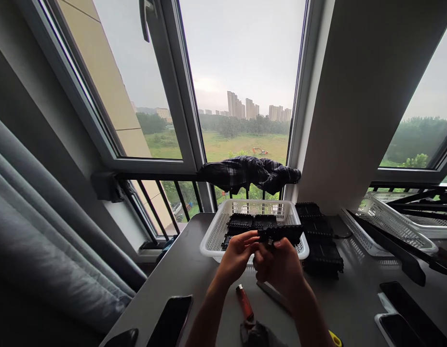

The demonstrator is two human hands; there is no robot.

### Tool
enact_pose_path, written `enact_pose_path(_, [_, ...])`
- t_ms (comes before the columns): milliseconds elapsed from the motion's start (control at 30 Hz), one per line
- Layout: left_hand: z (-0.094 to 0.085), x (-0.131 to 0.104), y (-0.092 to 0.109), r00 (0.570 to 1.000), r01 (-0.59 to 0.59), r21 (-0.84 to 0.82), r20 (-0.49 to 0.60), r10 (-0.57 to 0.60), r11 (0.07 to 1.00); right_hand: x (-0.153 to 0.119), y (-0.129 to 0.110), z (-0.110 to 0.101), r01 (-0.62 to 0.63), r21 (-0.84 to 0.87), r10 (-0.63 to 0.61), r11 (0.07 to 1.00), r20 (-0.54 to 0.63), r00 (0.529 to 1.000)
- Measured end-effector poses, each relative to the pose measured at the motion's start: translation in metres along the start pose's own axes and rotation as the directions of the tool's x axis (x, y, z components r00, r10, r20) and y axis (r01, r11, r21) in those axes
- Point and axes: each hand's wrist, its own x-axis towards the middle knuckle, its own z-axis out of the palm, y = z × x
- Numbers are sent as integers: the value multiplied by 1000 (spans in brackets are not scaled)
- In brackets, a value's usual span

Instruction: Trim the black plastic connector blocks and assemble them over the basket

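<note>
Both hands are raised over the near rim of a white plastic basket [209, 246]. Between them is a black plastic piece with a toothed edge [284, 233], lying roughly level. My left hand [237, 255] is closed, its fingertips pinching the left end of this piece. My right hand [281, 265] is closed under the piece, thumb up against it. A small light-coloured bit [270, 242] shows by the right thumb; its kind is too small to make out. Inside the basket lie similar black toothed pieces [240, 221].
More black toothed pieces [322, 258] are stacked right of the basket. A red-handled tool [245, 303] and a phone [170, 320] lie on the grey table [194, 282]. Further right are white baskets [375, 243] with long black parts [389, 246], and another phone [399, 330]. A window stands behind.
</note>
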Motion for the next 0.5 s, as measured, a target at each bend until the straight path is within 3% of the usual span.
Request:
enact_pose_path(167, [-2,1,3,999,18,-1,40,-18,1000,-1,-6,-6,11,-3,-11,1000,-1,1000])
enact_pose_path(500, [-18,-1,12,994,64,6,-91,-63,998,-7,-21,-15,30,30,-29,999,-28,999])
